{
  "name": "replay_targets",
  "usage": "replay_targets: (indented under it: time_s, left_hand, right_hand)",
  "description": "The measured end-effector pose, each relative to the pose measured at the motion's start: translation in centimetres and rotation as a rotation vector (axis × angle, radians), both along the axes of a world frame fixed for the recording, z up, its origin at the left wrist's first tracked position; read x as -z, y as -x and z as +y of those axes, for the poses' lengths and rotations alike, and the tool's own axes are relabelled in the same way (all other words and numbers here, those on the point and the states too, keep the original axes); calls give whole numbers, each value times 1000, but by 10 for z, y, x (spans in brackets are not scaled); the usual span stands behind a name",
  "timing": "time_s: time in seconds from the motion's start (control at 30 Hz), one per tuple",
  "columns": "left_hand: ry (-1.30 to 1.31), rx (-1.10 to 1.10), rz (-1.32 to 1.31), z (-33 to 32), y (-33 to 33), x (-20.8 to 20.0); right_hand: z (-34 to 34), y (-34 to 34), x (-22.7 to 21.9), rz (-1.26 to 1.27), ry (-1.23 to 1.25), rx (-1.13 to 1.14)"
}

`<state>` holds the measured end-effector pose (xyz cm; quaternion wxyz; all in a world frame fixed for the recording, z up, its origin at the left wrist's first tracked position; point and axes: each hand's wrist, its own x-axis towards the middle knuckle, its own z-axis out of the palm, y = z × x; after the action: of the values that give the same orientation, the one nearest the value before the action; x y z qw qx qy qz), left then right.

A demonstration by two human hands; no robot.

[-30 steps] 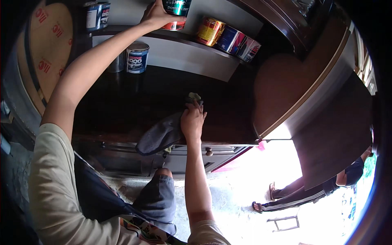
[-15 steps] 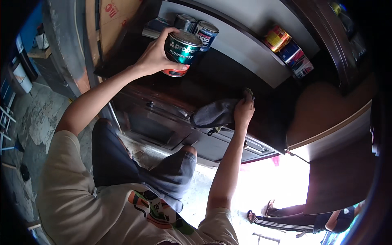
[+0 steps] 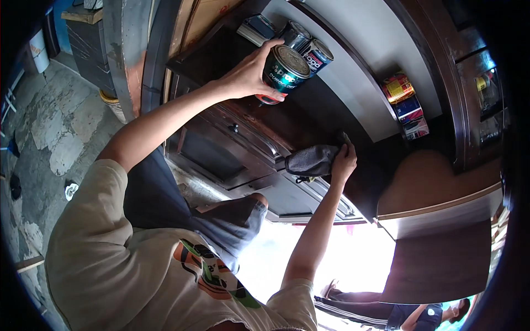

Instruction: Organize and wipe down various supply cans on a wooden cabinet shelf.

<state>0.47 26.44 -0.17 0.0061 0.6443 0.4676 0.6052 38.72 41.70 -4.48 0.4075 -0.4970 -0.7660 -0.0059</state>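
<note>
My left hand (image 3: 255, 74) grips a green and red paint can (image 3: 287, 69) by its side, fingers at the far edge and thumb at the front. The can is held over the dark wooden cabinet top (image 3: 270, 122), close to two other cans. My right hand (image 3: 344, 161) is closed around a dark grey cloth (image 3: 312, 160). Part of the cloth hangs to the left, over the cabinet's front edge. The underside of the green can is partly hidden by my thumb.
Behind the green can stand a dark can (image 3: 296, 36) and a blue-and-white can (image 3: 318, 56), with a flat box (image 3: 257, 28) beside them. Stacked colourful tins (image 3: 398, 88) stand farther right. A curved wooden panel (image 3: 441, 220) juts out at right. Another person (image 3: 411, 315) is at lower right.
The whole view has swung, so the cabinet, the cans and both hands sit farther right in the picture. Both hands keep their holds on the paint can and the cloth.
</note>
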Motion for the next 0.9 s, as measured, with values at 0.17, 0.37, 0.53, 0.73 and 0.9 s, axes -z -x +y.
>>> replay_targets:
  time_s: [0.17,0.37,0.53,0.73,0.9]
  left_hand:
    - [-64,-86,20,4,4,0]
    - [104,6,-163,13,-3,-8]
    - [11,28,-287,-34,18,-23]
    - [-46,55,-344,-125,38,-25]
    - [13,-161,-397,-181,24,-21]
  right_hand:
    - [-4,13,-1,-186,150,242]
    - [22,50,19,-268,327,464]
    - [58,66,25,-218,341,428]
    - [60,200,43,-378,3,26]
    - [-28,373,37,-358,-126,-691]
